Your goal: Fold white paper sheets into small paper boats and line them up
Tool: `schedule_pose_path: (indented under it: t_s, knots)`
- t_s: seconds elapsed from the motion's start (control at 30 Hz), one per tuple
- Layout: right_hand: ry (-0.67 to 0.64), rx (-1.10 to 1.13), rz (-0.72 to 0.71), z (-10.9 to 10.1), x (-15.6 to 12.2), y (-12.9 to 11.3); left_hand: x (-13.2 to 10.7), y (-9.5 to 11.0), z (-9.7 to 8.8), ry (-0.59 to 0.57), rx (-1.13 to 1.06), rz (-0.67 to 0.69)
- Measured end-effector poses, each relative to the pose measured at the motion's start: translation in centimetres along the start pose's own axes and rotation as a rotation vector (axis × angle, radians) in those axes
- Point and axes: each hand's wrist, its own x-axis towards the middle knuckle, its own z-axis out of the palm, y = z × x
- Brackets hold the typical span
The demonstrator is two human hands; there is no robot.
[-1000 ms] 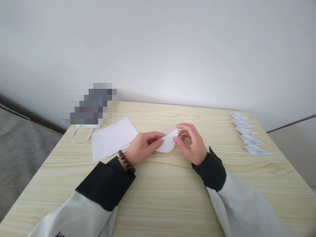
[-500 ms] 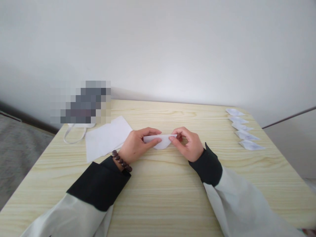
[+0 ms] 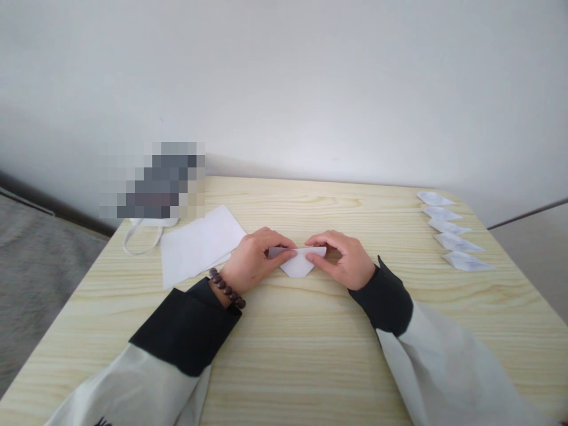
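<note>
A small white folded paper (image 3: 296, 267) is held between my two hands over the middle of the table. Its upper edge runs straight and its lower part narrows to a short flat bottom. My left hand (image 3: 260, 257) pinches it left of centre, thumb in front and fingers behind. On the other side, my right hand (image 3: 341, 257) grips it the same way, with the thumb tip close to the left thumb. The fingers behind the paper are partly hidden.
White paper sheets (image 3: 199, 245) lie beside my left hand. Behind them, a pixelated dark object (image 3: 155, 183) rests on a white stand with a looped white cable (image 3: 125, 242). Several folded white paper pieces (image 3: 465, 261) form a column at the right of the wooden table (image 3: 293, 355).
My right hand has shifted its grip inward along the folded paper, so the thumbs are closer together. More of the paper's lower part shows. The whole view has moved slightly.
</note>
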Motion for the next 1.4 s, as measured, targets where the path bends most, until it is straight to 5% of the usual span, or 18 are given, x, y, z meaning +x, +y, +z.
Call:
schedule_pose_path:
  t_s: [0.5, 1.0, 1.4]
  knots:
    - [-0.03, -0.138, -0.13, 0.0, -0.2, 0.5, -0.4, -0.5, 0.3, -0.051, 0.246, 0.258]
    - [-0.035, -0.413, -0.293, -0.2, -1.2, 0.5, -2.4, 0.2, 0.5, 0.055, 0.581, 0.448]
    - [0.019, -0.632, -0.235, 0.0, -2.7, -1.0, -4.0, 2.2, 1.4, 0.081, 0.879, 0.411]
